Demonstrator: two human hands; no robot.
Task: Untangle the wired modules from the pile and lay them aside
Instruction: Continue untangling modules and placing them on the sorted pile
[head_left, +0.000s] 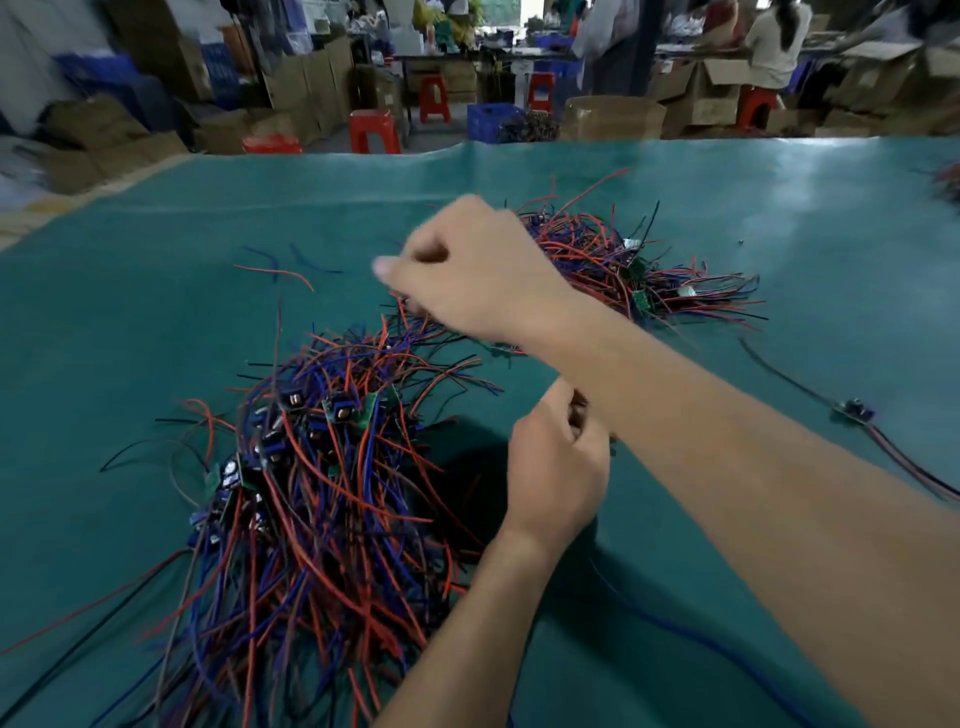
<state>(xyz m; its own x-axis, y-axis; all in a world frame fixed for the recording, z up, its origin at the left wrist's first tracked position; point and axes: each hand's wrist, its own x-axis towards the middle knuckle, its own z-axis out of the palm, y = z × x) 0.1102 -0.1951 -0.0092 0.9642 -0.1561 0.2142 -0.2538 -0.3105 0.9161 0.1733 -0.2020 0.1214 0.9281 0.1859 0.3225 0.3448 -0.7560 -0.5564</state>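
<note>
Right hand (467, 275) hovers blurred with fingers curled, seemingly pinching wires just beneath its fingertips; left hand (556, 457) has fingers curled on something hidden under the right forearm. Risk: pulling drags the pile (311, 493) below-left of both hands, snagged wires following. Open cloth (130, 312) lies left of the fingers; sorted heap (639, 270) behind the right hand.

Looks like a small electronics assembly workshop: heaps of wired modules (311, 467) on a green-covered counter (156, 249), with stacked cardboard boxes (306, 88), blue crates (491, 119), red plastic stools (374, 130) and seated workers (776, 47) beyond its far edge.
</note>
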